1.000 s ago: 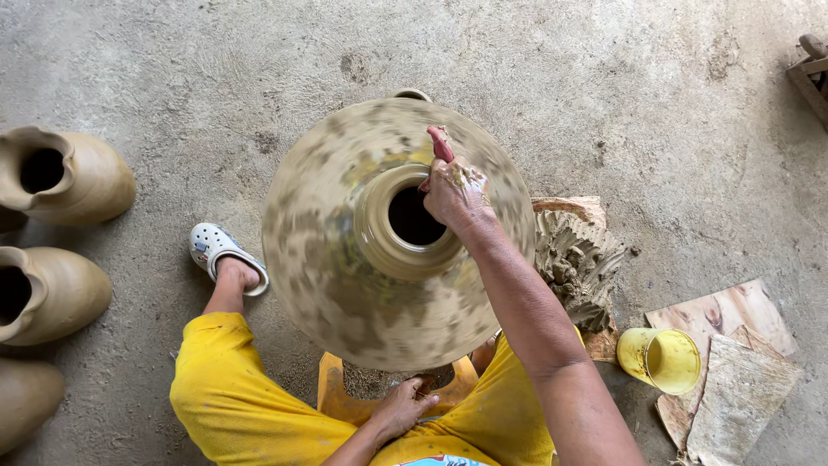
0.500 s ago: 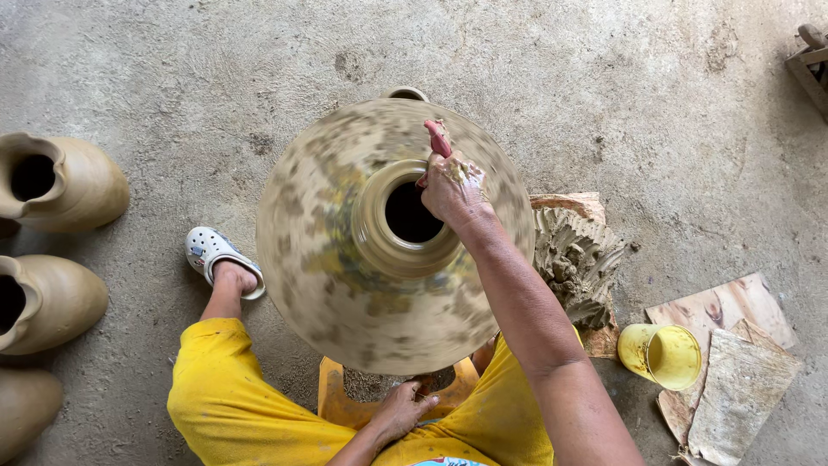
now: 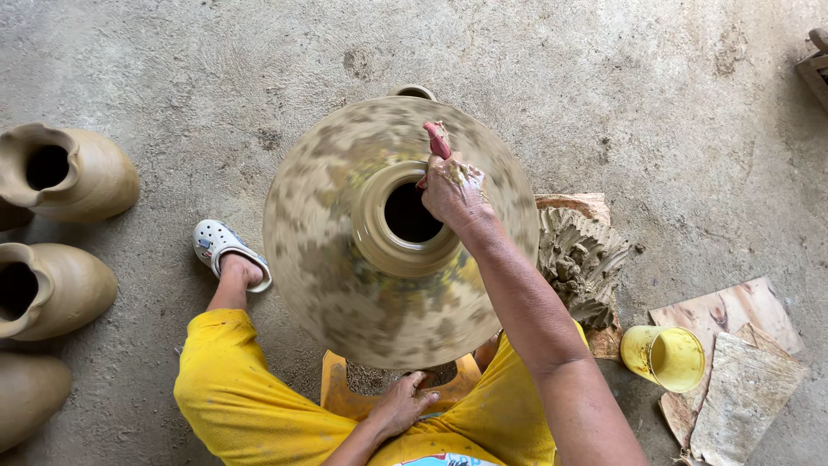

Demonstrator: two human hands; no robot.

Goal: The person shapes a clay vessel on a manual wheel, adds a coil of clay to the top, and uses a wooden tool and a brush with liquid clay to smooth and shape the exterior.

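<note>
Big clay pot sits right in front of me between my knees, upright, long axis vertical, mouth facing up at the cam; surface is motion-blurred so I judge it's spinning. My right hand is on the far-right side of the pot's neck rim, fingers curled shut around a small red tool w/ a bit of wet rag or clay under it, can't tell which; the tool tip sticks up past the knuckles and the hand presses on the rim edge beside the opening. My left hand is low, near my lap, under the pot's near edge, fingers loosely bent and resting at the orange base below the pot; it holds nothing that I can see. So right hand is the one on the work, left is well apart from the rim, below the belly. Pot lies fwd and up from the left hand, directly under the right. Around me: three finished pots on the left, e.g. top one, a lump of raw clay on a board just right of the pot, yellow cup beside wood scraps at right, my left foot in a white clog, all on concrete floor.
</note>
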